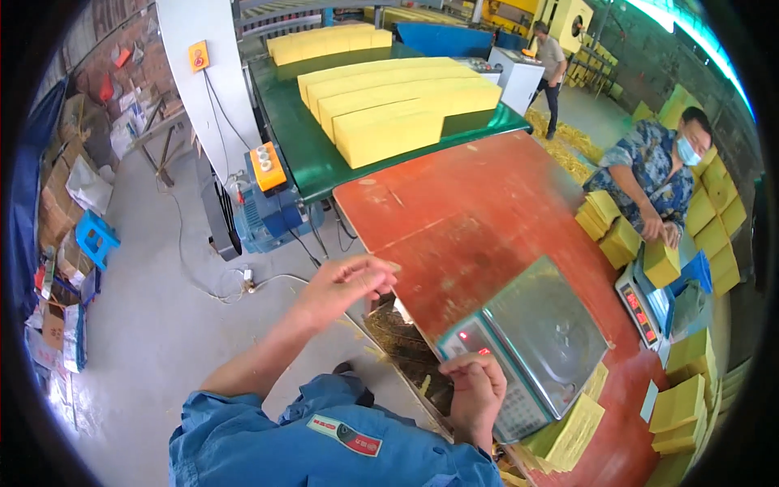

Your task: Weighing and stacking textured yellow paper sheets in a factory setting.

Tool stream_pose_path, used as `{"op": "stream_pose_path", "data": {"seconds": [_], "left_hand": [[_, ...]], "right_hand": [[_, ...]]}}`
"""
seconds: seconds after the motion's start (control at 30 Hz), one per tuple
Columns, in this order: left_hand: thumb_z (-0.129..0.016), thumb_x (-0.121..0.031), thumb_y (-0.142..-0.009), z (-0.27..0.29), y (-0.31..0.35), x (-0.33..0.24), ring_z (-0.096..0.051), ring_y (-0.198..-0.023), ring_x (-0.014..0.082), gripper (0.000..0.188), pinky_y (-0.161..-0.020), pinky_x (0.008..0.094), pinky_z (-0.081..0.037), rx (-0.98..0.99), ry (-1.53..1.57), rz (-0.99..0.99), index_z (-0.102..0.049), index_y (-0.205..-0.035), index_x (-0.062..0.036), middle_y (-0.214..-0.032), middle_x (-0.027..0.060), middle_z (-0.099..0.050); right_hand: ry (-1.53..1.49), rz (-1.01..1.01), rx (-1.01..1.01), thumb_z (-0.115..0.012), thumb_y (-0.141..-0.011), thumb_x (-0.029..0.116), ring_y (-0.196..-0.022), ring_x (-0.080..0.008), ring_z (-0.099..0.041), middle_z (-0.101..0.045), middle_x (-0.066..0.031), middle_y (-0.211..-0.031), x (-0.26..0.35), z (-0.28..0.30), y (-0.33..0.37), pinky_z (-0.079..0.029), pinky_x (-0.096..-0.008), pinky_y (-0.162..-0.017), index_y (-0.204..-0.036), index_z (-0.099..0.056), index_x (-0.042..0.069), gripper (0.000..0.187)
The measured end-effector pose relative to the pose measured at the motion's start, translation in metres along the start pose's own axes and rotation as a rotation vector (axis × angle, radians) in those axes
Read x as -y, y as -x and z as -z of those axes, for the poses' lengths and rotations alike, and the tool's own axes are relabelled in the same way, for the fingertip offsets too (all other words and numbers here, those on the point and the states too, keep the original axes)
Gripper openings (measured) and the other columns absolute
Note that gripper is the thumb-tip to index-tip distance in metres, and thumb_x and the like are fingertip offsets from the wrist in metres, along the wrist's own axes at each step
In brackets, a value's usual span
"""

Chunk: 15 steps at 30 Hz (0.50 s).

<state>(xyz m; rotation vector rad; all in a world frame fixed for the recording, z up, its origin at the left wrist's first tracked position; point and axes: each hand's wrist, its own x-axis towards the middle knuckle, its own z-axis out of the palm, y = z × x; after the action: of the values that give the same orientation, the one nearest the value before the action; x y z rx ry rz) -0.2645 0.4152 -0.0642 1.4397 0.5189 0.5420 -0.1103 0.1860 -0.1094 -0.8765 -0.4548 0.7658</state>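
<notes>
My left hand (347, 286) is raised at the near left edge of the red tabletop (487, 178). Its thumb and fingers are pressed together, and anything between them is too small to make out. At the near side of a digital scale (519, 406), my right hand (479, 391) has its fingers curled into a pinch, with their content hidden. The scale's clear, shiny pan (556, 333) bears nothing. A stack of yellow paper (572, 430) lies on the table beside the scale, to the right of my right hand.
Rows of yellow paper blocks (389, 134) stand on a green conveyor (316, 174) beyond the table. A co-worker (649, 170) handles a yellow stack (661, 264) over a second scale (641, 312) at right. Left are a blue motor (268, 223) and a floor cable (191, 272).
</notes>
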Motion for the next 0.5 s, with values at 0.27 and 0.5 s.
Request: {"op": "stream_pose_path", "data": {"seconds": [0.27,0.5], "left_hand": [[-0.064,-0.031,-0.098,0.149,-0.118,0.005,-0.064,-0.109,0.0176,0.04,-0.091,0.0327,-0.051,-0.113,-0.531,-0.026,-0.063,-0.122,0.0001,-0.117,0.01,-0.068],[-0.055,-0.04,-0.099,0.245,-0.306,0.021,-0.058,-0.122,0.0373,0.053,-0.105,0.0423,-0.044,-0.274,-1.088,-0.259,-0.057,-0.133,0.0011,-0.134,0.0226,-0.059]], "right_hand": [[0.123,-0.169,0.081,-0.046,-0.097,0.0,-0.087,-0.0185,-0.066,-0.07,-0.0125,-0.094,-0.071,-0.085,-0.098,-0.053,-0.034,-0.084,-0.098,-0.065,-0.004,0.019],[0.089,-0.254,0.091,-0.049,-0.098,0.004,-0.086,-0.02,-0.066,-0.069,-0.0122,-0.093,-0.125,-0.113,-0.16,-0.053,-0.0343,-0.082,-0.095,-0.065,-0.002,0.017]]}}
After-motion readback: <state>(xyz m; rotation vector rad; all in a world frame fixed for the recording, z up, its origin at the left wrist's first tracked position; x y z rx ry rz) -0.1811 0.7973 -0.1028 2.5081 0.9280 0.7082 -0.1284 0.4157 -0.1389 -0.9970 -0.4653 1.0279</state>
